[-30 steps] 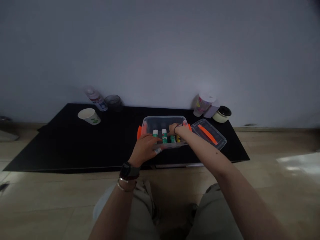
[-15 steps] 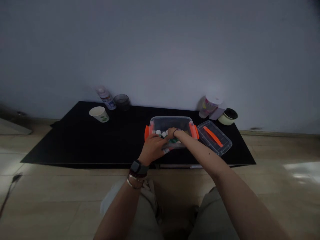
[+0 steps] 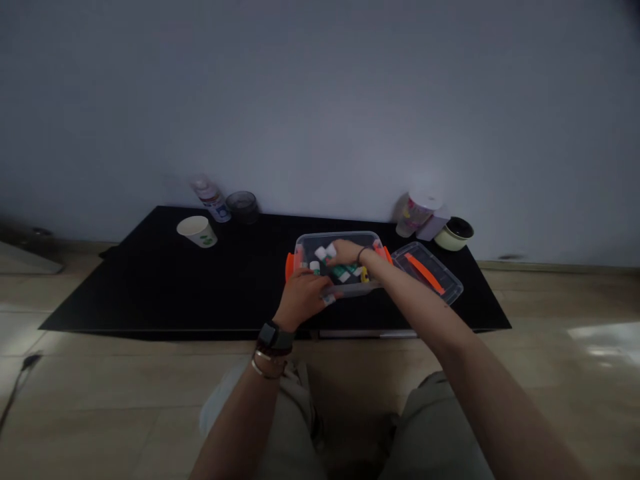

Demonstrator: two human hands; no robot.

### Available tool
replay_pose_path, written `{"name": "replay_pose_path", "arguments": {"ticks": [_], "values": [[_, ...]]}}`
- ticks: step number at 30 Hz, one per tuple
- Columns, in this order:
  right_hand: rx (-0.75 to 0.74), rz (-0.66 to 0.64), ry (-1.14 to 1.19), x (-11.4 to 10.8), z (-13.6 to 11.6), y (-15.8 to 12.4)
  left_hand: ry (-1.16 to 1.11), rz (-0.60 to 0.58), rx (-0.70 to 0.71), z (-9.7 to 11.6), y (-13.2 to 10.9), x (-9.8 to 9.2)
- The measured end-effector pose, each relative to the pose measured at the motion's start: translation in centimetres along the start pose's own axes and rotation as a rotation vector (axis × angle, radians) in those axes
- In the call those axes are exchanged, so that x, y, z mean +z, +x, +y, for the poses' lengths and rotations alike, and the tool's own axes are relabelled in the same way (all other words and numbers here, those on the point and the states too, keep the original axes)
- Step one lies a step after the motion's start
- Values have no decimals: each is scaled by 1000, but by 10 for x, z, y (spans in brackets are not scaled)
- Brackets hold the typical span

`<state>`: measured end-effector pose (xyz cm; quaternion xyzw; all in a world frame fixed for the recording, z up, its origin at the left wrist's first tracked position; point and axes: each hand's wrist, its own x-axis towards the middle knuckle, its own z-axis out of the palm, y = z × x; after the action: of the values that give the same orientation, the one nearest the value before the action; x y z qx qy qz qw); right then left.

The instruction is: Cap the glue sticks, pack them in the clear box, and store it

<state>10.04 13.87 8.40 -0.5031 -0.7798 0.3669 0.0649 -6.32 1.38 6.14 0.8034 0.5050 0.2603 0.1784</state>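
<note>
A clear plastic storage box (image 3: 357, 291) with orange side latches stands near the table's front edge. My left hand (image 3: 303, 293) is closed over its front left corner, fingers inside the rim. Inside lie several small green bottles with white caps (image 3: 315, 267) and a small yellow thing (image 3: 365, 274). My right hand (image 3: 347, 253) reaches into the box from the right. Its fingers are pinched on a small white-capped bottle (image 3: 331, 251), partly hidden by the fingers and slightly blurred.
To the right of the box lies its clear lid (image 3: 407, 268) with an orange handle. Behind it are a clear tumbler (image 3: 411, 217) and a cream pot (image 3: 453, 237). On the left stand a paper cup (image 3: 197, 233), a spray can (image 3: 213, 203) and a dark glass bowl (image 3: 243, 208).
My right hand has risen a little and moved back in the box, with a white-capped bottle at its fingers. More green bottles and the yellow thing show. My left hand stays at the rim.
</note>
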Motion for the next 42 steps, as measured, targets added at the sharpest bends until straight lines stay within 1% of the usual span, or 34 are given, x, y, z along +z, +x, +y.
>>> {"name": "replay_pose_path", "arguments": {"ticks": [2, 5, 6, 8, 9, 11, 13, 14, 16, 17, 18, 19, 20, 21, 23, 24, 25, 26, 27, 30, 32, 34, 37, 39, 42], "values": [[-73, 64, 158, -27, -10, -9, 55, 44, -48, -5, 0, -3], [-181, 277, 525, -64, -20, -27, 91, 128, -147, -18, 2, -9], [-200, 333, 643, -73, -22, -33, 98, 161, -182, -23, 2, -12], [-197, 386, 839, -84, -20, -45, 121, 214, -244, -33, 4, -20], [-173, 386, 903, -86, -18, -51, 138, 230, -269, -38, 4, -24], [-105, 358, 960, -81, -10, -62, 179, 238, -311, -46, 6, -33], [-32, 317, 968, -70, -3, -72, 197, 275, -342, -49, 7, -40], [2, 299, 972, -62, 0, -77, 182, 317, -342, -49, 9, -41], [61, 272, 994, -47, 4, -84, 81, 423, -298, -42, 11, -37], [80, 259, 1009, -40, 4, -86, -15, 460, -260, -35, 12, -32], [90, 247, 1020, -32, 4, -88, -149, 470, -224, -26, 13, -25], [89, 236, 1023, -26, 4, -88, -316, 453, -202, -17, 14, -17], [76, 229, 1013, -19, 3, -89, -523, 386, -201, -7, 14, -9], [54, 221, 988, -13, 2, -88, -763, 293, -223, 3, 13, -2], [-10, 196, 886, -1, 1, -88, -1180, 7, -309, 20, 11, 11], [-45, 186, 808, 5, 1, -88, -1334, -126, -357, 26, 10, 15], [-78, 183, 718, 10, 1, -89, -1442, -230, -403, 30, 9, 19], [-106, 187, 626, 15, 2, -90, -1511, -287, -445, 33, 8, 23], [-129, 198, 538, 19, 2, -91, -1553, -300, -482, 35, 7, 26], [-153, 276, 356, 27, 3, -95, -1581, -220, -547, 38, 6, 37], [-140, 387, 269, 28, 2, -98, -1560, -180, -545, 39, 6, 42], [-107, 470, 226, 26, 0, -99, -1539, -181, -527, 41, 7, 44], [-48, 453, 274, 19, -3, -99, -1537, -190, -539, 44, 7, 43], [-27, 436, 306, 16, -4, -98, -1537, -155, -567, 46, 6, 41], [-25, 362, 331, 14, -4, -95, -1548, -131, -581, 48, 5, 39]]}}
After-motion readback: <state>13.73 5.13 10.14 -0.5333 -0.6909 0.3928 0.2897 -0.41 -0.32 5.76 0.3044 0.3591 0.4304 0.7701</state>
